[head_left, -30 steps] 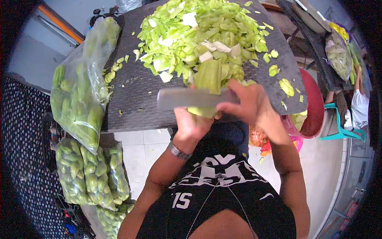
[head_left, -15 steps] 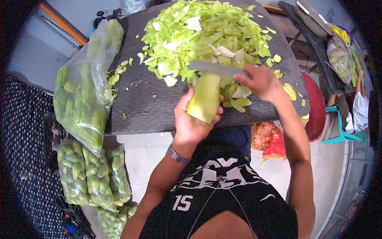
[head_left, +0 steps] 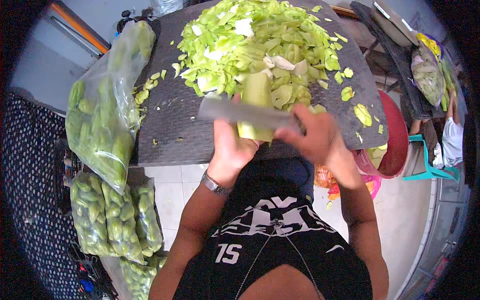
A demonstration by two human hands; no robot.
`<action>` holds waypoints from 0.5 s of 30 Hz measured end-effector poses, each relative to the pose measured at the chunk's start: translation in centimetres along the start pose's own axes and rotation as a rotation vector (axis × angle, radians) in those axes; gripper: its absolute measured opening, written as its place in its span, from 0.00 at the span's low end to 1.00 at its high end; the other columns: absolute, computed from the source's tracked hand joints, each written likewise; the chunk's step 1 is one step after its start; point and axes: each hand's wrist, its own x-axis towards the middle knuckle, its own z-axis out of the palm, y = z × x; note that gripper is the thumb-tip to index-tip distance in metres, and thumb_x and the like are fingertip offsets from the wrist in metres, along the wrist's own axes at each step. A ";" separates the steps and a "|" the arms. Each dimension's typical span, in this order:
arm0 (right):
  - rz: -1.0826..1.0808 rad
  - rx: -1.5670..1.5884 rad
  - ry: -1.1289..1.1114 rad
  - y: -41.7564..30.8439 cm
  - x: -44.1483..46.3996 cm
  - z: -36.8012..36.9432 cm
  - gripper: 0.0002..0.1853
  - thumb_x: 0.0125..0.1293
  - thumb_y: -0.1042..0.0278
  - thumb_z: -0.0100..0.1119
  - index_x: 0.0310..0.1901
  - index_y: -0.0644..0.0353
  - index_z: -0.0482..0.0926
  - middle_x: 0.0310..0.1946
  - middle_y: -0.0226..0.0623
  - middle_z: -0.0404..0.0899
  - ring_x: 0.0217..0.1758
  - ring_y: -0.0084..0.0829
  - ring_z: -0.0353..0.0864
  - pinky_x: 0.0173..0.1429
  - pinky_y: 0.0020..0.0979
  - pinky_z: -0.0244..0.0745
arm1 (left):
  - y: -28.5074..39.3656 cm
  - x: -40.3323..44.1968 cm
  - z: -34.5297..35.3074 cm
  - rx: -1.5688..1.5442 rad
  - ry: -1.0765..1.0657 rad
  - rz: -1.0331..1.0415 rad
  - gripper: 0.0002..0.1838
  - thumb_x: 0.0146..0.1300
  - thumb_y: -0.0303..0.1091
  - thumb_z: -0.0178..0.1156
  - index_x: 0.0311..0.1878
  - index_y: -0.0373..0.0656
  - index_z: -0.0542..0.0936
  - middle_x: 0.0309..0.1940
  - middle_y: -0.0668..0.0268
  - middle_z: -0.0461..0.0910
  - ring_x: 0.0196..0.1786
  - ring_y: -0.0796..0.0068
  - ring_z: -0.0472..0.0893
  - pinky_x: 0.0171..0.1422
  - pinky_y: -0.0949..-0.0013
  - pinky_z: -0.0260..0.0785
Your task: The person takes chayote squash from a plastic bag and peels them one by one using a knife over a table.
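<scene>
My left hand (head_left: 231, 147) is wrapped round a long, pale green peeled vegetable (head_left: 257, 91), held up over the front edge of the dark woven-top table (head_left: 175, 135). In my right hand (head_left: 316, 134) is a knife (head_left: 240, 112) with a wide grey blade, blurred by motion. The blade lies across the lower part of the vegetable, near the fingers of my left hand, which are partly hidden behind it. Just beyond stands a big heap of pale green vegetable slices (head_left: 295, 42), with a few whitish pieces on it.
At the table's left side leans a clear bag of green vegetables (head_left: 97, 120); several more bags (head_left: 117, 215) stand below it. A red tub (head_left: 395, 145) holding green pieces is beside the table's right edge. Farther right are a teal stool (head_left: 425, 170) and another person's arm (head_left: 452, 107).
The knife has swept down along the vegetable towards me, from its far end to near my left hand. My right hand has come lower. The red tub shows more fully.
</scene>
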 end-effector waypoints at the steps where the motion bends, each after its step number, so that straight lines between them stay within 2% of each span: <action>1: -0.077 -0.047 0.019 -0.8 -0.7 0.6 0.32 0.64 0.32 0.63 0.42 0.61 0.79 0.25 0.51 0.83 0.33 0.56 0.87 0.37 0.50 0.80 | -0.3 0.2 0.0 0.024 0.030 0.022 0.32 0.75 0.56 0.50 0.70 0.41 0.71 0.63 0.53 0.78 0.61 0.54 0.81 0.72 0.45 0.69; 2: -0.152 -0.093 0.035 -1.3 -1.1 1.0 0.33 0.62 0.31 0.65 0.43 0.60 0.78 0.24 0.50 0.83 0.31 0.56 0.87 0.36 0.51 0.81 | -0.8 0.0 0.1 0.140 0.018 0.088 0.34 0.72 0.59 0.54 0.73 0.46 0.69 0.64 0.53 0.77 0.62 0.55 0.81 0.70 0.47 0.71; 5: -0.188 -0.080 0.084 -1.3 -1.2 1.7 0.35 0.61 0.30 0.65 0.45 0.61 0.77 0.24 0.50 0.83 0.30 0.53 0.87 0.36 0.51 0.82 | -1.7 0.0 -0.1 0.202 -0.016 0.154 0.35 0.72 0.60 0.56 0.74 0.52 0.67 0.62 0.54 0.78 0.63 0.56 0.80 0.69 0.48 0.73; 8: -0.226 -0.130 0.068 -1.0 -1.2 1.7 0.36 0.60 0.28 0.64 0.43 0.62 0.77 0.22 0.50 0.83 0.29 0.54 0.87 0.34 0.51 0.81 | -2.0 0.1 0.3 0.190 -0.022 0.167 0.34 0.72 0.61 0.54 0.73 0.50 0.68 0.60 0.55 0.79 0.62 0.58 0.81 0.68 0.50 0.74; 11: -0.246 -0.175 0.044 -1.5 -1.3 1.1 0.36 0.58 0.30 0.68 0.42 0.62 0.76 0.23 0.49 0.82 0.29 0.56 0.85 0.32 0.48 0.78 | -2.1 0.2 0.8 0.153 -0.011 0.149 0.34 0.73 0.61 0.53 0.72 0.48 0.70 0.59 0.56 0.79 0.61 0.59 0.81 0.67 0.51 0.74; 15: -0.234 -0.183 0.094 -0.4 -0.6 1.6 0.36 0.59 0.27 0.65 0.40 0.61 0.76 0.20 0.50 0.80 0.28 0.56 0.85 0.31 0.50 0.78 | -2.1 -0.1 1.3 0.159 0.049 0.178 0.33 0.74 0.62 0.51 0.69 0.45 0.71 0.56 0.57 0.81 0.59 0.61 0.81 0.66 0.53 0.75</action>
